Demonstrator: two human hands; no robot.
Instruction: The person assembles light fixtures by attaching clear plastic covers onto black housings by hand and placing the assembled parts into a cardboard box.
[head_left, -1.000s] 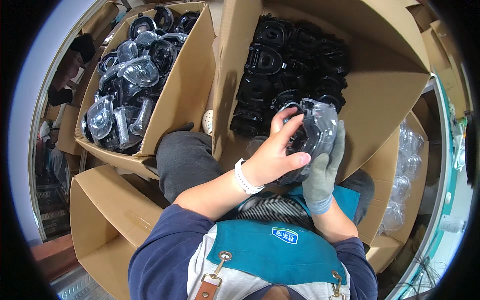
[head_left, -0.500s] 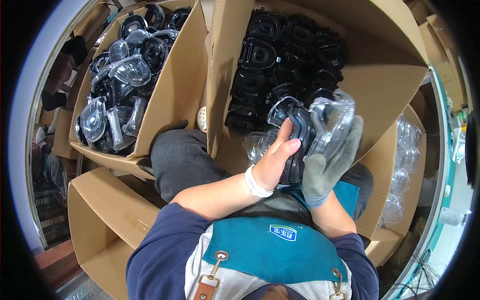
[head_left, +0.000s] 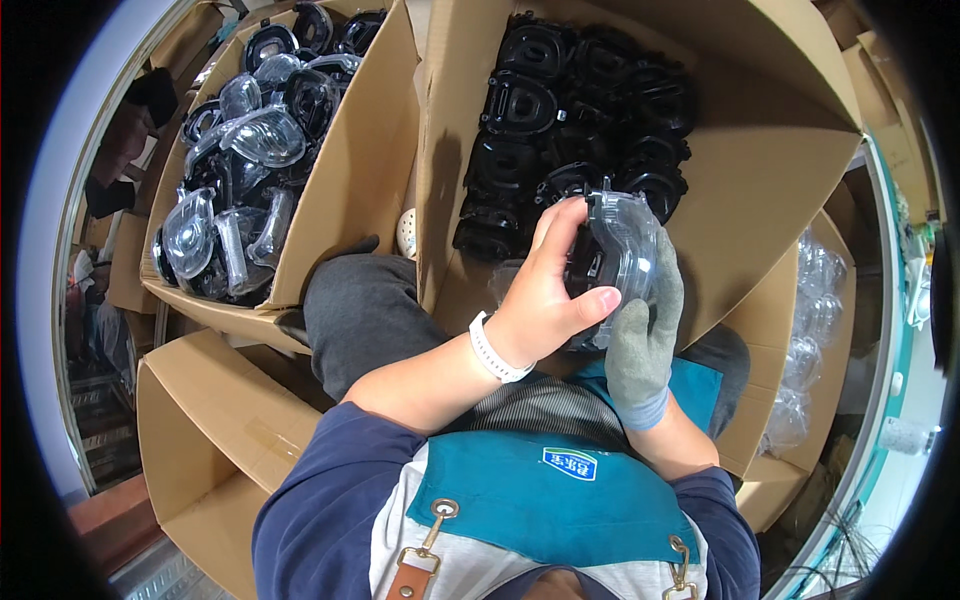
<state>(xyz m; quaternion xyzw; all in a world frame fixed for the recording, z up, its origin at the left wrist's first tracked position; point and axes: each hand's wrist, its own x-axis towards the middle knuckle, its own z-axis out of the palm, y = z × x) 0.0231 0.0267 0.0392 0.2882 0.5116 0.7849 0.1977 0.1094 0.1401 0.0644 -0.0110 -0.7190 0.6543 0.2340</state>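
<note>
In front of my lap, I hold a black plastic housing [head_left: 590, 262] and a clear moulded cover [head_left: 632, 240] against each other. My bare left hand [head_left: 552, 290] grips the housing side, its fingers over the top and its thumb across the near edge. A white band circles that wrist. My right hand [head_left: 648, 345], in a grey work glove, is curved round the clear cover from the right with its thumb toward me. The seam between the two parts is partly hidden by my fingers. Behind them are rows of black housings [head_left: 520, 105] in a large cardboard box [head_left: 770, 190].
At the left, a cardboard box [head_left: 355, 140] holds a heap of clear and black parts [head_left: 265, 138]. Another box [head_left: 215, 400] stands with raised flaps at lower left. To the right, bagged clear parts [head_left: 805, 350] lie in a further box. My knees sit between the boxes.
The clear cover, apart from the black housing and tilted before, now lies against it. My right hand has moved left toward my left hand, and the pair has turned.
</note>
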